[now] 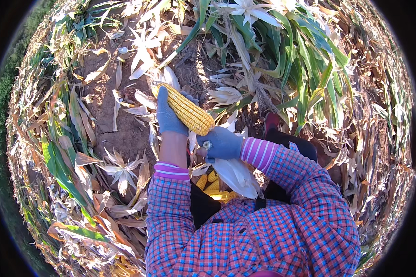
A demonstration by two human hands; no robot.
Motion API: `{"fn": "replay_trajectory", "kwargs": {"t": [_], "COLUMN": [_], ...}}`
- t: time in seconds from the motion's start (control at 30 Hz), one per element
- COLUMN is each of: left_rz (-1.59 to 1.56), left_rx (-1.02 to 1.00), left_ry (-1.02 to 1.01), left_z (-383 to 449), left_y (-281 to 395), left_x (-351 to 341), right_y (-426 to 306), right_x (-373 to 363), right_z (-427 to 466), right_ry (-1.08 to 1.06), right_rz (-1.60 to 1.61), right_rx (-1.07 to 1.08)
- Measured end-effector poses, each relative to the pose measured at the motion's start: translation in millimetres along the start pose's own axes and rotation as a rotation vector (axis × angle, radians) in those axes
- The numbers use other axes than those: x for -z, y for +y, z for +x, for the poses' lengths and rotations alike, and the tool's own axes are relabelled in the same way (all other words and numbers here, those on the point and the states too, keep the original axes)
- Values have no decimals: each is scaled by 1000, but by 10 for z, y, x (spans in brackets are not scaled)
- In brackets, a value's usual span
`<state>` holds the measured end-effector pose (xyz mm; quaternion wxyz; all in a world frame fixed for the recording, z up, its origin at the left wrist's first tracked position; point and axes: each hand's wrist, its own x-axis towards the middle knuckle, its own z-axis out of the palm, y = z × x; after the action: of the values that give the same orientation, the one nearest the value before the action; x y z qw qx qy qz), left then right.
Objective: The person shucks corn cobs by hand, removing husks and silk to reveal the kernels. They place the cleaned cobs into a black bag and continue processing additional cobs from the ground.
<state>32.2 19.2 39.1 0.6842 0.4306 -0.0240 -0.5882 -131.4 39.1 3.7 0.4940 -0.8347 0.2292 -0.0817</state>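
Note:
My left hand point(170, 116), in a grey-blue glove, is closed around a husked ear of yellow corn point(187, 109) that slants down to the right. Just below the ear's lower right end is my right hand point(222, 142), gloved alike, its fingers curled around the stub of a corn husk point(236, 176). The pale husk leaves hang down from that hand towards my lap. Several bare yellow corn ears point(213, 187) lie between my legs, partly hidden by the husk and my arm.
Green corn stalks with leaves point(298, 59) lie at the upper right. Empty dry husks point(121, 169) are scattered on the brown soil point(124, 138). More yellow ears point(123, 268) lie at the bottom left. My shoe point(272, 121) is beside the stalks.

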Motion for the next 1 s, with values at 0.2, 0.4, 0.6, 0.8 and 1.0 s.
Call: {"fn": "replay_trajectory", "kwargs": {"t": [0.2, 0.4, 0.6, 0.8, 1.0], "left_rz": [-10, 27, 121, 173, 152], "left_rx": [-300, -443, -450, -443, -269], "left_ry": [81, 138, 93, 21, -79], "left_z": [-25, -136, -50, -61, -186], "left_y": [307, 445, 423, 303, 117], "left_x": [120, -24, 204, 124, -34], "right_y": [-8, 62, 368, 391, 195], "right_x": [76, -49, 762, 889, 492], "right_z": [-101, -194, 54, -4, 155], "right_ry": [30, -69, 678, 739, 527], "right_rz": [-114, -8, -708, -504, 287], "right_rx": [-110, -78, -65, -102, 35]}}
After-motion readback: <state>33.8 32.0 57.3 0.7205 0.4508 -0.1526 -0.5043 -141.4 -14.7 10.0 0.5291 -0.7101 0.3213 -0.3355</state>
